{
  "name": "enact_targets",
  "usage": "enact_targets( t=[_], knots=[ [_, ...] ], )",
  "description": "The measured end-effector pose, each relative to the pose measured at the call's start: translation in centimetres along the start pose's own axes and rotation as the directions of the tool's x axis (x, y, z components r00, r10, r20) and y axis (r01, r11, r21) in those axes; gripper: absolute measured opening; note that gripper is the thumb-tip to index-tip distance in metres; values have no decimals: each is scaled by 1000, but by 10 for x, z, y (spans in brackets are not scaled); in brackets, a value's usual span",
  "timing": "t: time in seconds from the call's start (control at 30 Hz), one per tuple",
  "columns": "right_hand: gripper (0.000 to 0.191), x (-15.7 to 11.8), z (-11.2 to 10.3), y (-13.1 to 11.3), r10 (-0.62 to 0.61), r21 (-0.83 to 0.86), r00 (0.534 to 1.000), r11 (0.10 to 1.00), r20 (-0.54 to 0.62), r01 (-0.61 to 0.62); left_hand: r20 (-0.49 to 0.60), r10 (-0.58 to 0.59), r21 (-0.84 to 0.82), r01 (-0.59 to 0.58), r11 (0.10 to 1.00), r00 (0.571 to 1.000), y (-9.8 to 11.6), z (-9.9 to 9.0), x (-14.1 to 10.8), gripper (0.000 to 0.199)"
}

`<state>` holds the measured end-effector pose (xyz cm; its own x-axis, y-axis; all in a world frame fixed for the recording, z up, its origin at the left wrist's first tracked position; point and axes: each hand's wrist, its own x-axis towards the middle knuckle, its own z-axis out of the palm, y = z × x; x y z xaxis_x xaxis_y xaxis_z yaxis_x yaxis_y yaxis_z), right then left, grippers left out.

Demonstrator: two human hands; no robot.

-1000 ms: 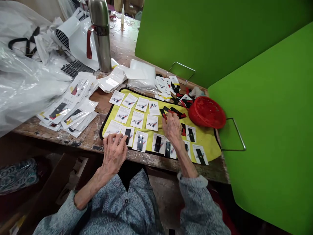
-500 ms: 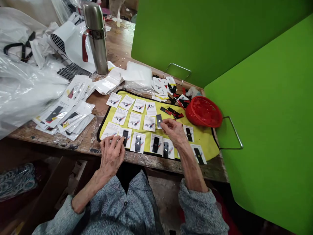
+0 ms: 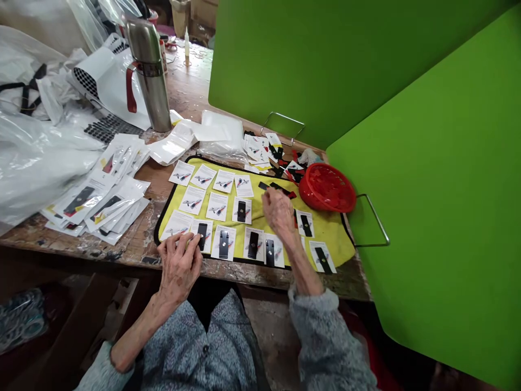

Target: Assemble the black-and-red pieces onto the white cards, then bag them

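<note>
My left hand (image 3: 180, 267) lies at the mat's front left edge, fingers stretched and a little apart. Its fingertips touch the white printed card (image 3: 206, 227) that bears a black strip (image 3: 202, 237). Over the middle right of the yellow mat (image 3: 264, 233) is my right hand (image 3: 280, 213), fingers bent, tips mostly hidden. It is close to several loose dark strips (image 3: 280, 188), some with red parts. Left of it, a card with an upright black strip (image 3: 241, 211) lies in the middle row. Other cards, some bare (image 3: 217, 207) and some with strips (image 3: 223, 244), lie in rough rows.
A red plastic basket (image 3: 328, 188) stands at the mat's back right, beside green panels (image 3: 431, 163). Bagged cards (image 3: 93, 195) pile up at left. A steel thermos (image 3: 152, 81) and a white plastic packet (image 3: 222, 130) stand behind. Loose cards (image 3: 256, 148) lie at the back.
The strip that was in my right hand now lies on the middle-row card. My right hand has moved off it towards the loose strips. My left hand stays by its card; the view has shifted slightly.
</note>
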<state>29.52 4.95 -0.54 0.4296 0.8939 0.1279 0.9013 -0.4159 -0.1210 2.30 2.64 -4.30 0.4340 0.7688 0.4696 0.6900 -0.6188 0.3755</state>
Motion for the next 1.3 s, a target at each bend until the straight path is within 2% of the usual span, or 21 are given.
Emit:
enact_targets(
  t=[0.1,0.23,0.33,0.43,0.5,0.53,0.57,0.63,0.67,0.73,0.83,1.0,1.07,1.2,1.23,1.3],
  knots=[
    [21,35,2,24,-49,-58,998,997,31,51,-7,1,7,-1,1000,1000,1,0,0,30],
    [12,65,6,40,-99,7,990,995,96,99,-13,-2,16,2,1000,1000,2,0,1,29],
    [4,73,-1,47,-111,79,984,992,139,101,-24,2,23,-2,1000,1000,2,0,1,27],
    [8,67,-14,48,-102,133,981,988,167,81,-32,6,23,-5,1000,999,2,0,1,26],
    [9,53,-21,39,-97,277,976,960,194,40,-45,0,9,1,1000,999,3,-1,0,25],
    [10,44,-23,30,-101,407,970,914,221,3,-56,-11,0,11,1000,998,3,-2,0,25],
    [12,34,-24,19,-116,557,959,829,260,-51,-67,-23,-9,23,1000,997,4,-3,1,25],
    [20,16,-21,-9,-174,787,923,590,343,-181,-92,-46,-25,44,999,995,6,-7,3,24],
    [22,9,-17,-24,-198,832,905,503,377,-236,-104,-52,-34,49,998,993,8,-8,5,23],
    [24,0,-9,-51,-187,858,895,417,405,-301,-116,-48,-54,42,998,992,11,-11,10,20],
    [22,-4,1,-74,-131,866,903,367,410,-340,-110,-38,-96,27,995,993,16,-11,22,17],
    [26,-8,0,-82,-133,891,904,277,406,-360,-51,-121,-275,103,956,991,17,1,54,22],
    [26,-11,-3,-84,-123,894,913,289,390,-343,-37,-144,-306,126,944,989,16,5,67,25],
    [19,-17,-9,-88,-113,907,958,368,264,-206,54,-77,-475,93,875,996,14,9,80,25],
    [17,-19,-11,-90,-117,907,966,384,232,-171,78,-88,-534,116,838,993,13,9,80,24],
    [16,-23,-14,-93,-137,902,971,414,196,-124,155,-178,-643,236,729,972,12,8,80,21]
  ],
)
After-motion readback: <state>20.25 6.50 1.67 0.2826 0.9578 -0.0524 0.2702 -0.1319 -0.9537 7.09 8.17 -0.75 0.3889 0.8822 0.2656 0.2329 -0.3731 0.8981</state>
